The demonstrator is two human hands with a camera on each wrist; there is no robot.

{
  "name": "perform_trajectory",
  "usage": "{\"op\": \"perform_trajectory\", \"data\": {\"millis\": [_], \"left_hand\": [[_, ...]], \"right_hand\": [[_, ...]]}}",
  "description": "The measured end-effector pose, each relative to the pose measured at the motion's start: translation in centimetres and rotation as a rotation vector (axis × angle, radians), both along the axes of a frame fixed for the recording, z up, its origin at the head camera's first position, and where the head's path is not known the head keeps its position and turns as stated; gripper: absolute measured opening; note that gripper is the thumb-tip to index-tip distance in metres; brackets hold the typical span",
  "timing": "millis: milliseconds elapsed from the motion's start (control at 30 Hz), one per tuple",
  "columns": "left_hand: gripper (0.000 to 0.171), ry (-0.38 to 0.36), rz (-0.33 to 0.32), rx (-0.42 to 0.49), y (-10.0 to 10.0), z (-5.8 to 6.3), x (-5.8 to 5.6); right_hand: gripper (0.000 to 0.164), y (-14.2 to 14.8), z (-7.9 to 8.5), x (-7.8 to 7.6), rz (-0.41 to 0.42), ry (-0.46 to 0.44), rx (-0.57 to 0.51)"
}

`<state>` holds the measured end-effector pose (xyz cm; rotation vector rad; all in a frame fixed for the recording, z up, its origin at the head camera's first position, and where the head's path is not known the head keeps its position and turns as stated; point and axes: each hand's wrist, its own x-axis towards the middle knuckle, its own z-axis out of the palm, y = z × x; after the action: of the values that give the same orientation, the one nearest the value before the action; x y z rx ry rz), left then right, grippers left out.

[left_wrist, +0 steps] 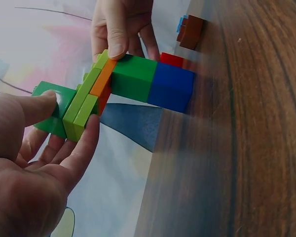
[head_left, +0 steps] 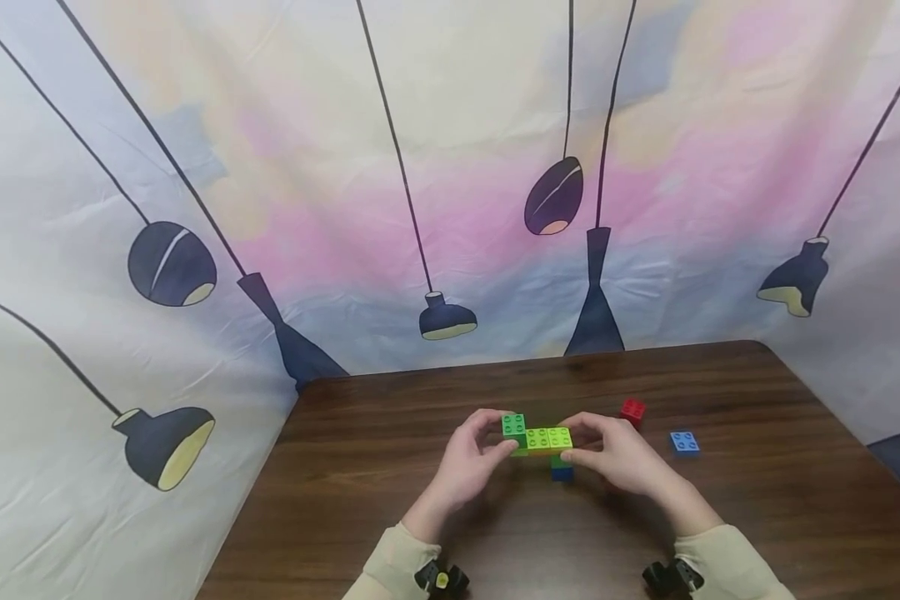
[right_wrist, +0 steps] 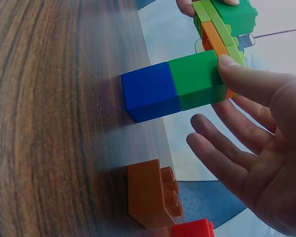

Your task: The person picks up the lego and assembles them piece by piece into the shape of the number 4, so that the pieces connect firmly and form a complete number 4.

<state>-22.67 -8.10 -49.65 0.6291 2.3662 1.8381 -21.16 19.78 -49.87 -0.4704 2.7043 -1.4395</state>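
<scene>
Between the two hands is a toy building-brick structure. It has a lime-green layer (head_left: 548,438), an orange piece (left_wrist: 102,81) under that, and a green brick (right_wrist: 196,79) with a blue brick (right_wrist: 151,92) below at the right end. Another green brick (head_left: 513,426) rises at the left end. My left hand (head_left: 467,457) pinches that left end, thumb on the raised green brick and fingers along the lime layer. With its thumb at the green-and-orange joint, my right hand (head_left: 621,454) grips the right end, its lower fingers spread apart. The blue brick points down close over the table.
A red brick (head_left: 633,410) and a light-blue brick (head_left: 685,442) lie on the dark wooden table (head_left: 360,492), right of the structure. The right wrist view shows a brown brick (right_wrist: 147,192) near the red one. A cloth printed with lamps (head_left: 487,275) hangs behind the table.
</scene>
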Motion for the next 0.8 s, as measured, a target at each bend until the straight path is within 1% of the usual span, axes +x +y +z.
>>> {"op": "perform_trajectory", "data": {"millis": [167,433,600,800], "left_hand": [[0.033,0.009,0.014,0.008,0.14,-0.22,0.25],[0.031,0.025,0.015,0.031,0.47,0.00,0.26],[0.032,0.013,0.025,0.030,0.37,-0.11,0.39],[0.034,-0.002,0.022,0.049,0.29,-0.30,0.22]], "right_hand": [[0.038,-0.07,-0.08,0.03,0.003,0.001,0.006],[0.037,0.02,0.06,-0.02,-0.011,-0.001,0.005],[0.039,0.02,0.07,0.03,-0.008,-0.014,0.003],[0.039,0.10,0.02,-0.03,0.003,-0.013,0.002]]}}
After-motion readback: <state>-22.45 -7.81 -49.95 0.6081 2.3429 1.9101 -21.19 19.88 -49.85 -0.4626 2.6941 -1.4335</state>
